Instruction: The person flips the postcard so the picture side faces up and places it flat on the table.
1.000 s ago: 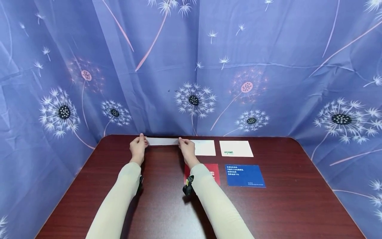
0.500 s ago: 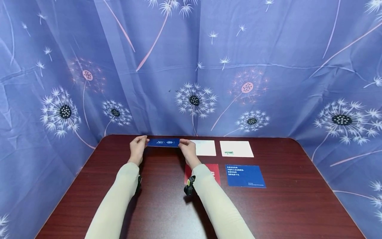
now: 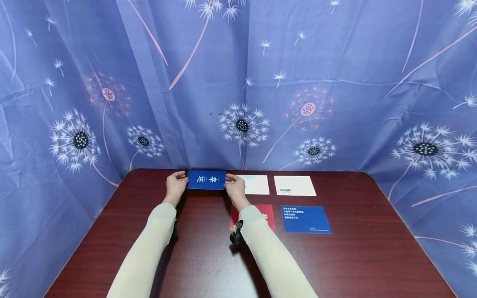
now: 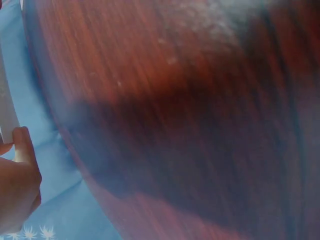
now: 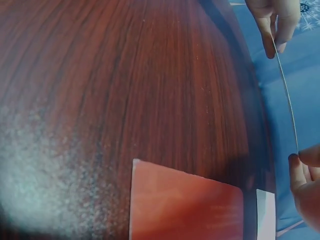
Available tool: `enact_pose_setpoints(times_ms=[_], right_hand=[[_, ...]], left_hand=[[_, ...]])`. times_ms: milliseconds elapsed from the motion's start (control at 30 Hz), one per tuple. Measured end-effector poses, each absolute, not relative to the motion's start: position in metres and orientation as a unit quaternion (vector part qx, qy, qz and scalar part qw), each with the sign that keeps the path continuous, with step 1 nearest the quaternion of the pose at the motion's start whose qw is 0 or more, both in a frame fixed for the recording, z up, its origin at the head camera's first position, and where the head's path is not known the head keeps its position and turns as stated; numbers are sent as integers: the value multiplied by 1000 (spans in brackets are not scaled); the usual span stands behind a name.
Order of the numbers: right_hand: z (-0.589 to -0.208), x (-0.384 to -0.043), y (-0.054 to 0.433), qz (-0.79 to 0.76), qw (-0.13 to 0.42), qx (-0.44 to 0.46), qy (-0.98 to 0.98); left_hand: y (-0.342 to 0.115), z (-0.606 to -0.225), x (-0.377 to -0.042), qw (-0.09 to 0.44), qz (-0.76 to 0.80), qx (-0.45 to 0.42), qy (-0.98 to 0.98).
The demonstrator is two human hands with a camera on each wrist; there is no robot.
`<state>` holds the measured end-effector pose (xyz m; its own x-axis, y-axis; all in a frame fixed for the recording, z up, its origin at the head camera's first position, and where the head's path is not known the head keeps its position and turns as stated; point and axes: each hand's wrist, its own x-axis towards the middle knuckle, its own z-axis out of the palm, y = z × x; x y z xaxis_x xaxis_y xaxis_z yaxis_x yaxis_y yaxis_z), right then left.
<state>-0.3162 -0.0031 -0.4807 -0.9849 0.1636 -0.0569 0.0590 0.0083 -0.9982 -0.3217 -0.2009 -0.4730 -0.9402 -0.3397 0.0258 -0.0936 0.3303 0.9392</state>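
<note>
A blue card (image 3: 206,180) with white characters is held up at the far edge of the table, tilted, its printed face toward the head camera. My left hand (image 3: 175,187) pinches its left end, and my right hand (image 3: 234,189) pinches the right end. Seen in the right wrist view, the card (image 5: 285,92) is a thin edge-on line, apart from the tabletop, between my left hand (image 5: 275,20) and right hand (image 5: 307,185). The left wrist view shows only part of the left hand (image 4: 20,185) and a pale strip of the card (image 4: 7,110).
Right of my hands, two white cards, one (image 3: 257,184) partly behind the right hand and another (image 3: 295,185), lie in a back row. In front of them are a red card (image 3: 266,213), partly covered by my sleeve, and a blue card (image 3: 306,219). A patterned curtain (image 3: 201,136) hangs behind the table.
The held card first showed a pale side, then its blue printed side. It has since tilted further, so more of the blue face shows. Both hands stay near the same spot.
</note>
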Motion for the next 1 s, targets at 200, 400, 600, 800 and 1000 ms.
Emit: enact_pose_setpoints(times_ms=[200, 400, 600, 800, 1000], right_hand=[[-483, -317, -5, 675, 53, -78, -731], [-483, -315, -6, 628, 39, -60, -775], [-487, -309, -5, 580, 18, -42, -814], [-492, -313, -7, 560, 12, -42, -827], [-524, -337, -8, 485, 23, 0, -874]], left_hand=[[-198, -474, -322, 100, -533, 140, -828], [-199, -476, -322, 97, -508, 139, -844], [-200, -477, -320, 59, -464, 128, -874], [-198, -476, -321, 18, -443, 125, -888], [-194, -480, -322, 18, -413, 127, -902]])
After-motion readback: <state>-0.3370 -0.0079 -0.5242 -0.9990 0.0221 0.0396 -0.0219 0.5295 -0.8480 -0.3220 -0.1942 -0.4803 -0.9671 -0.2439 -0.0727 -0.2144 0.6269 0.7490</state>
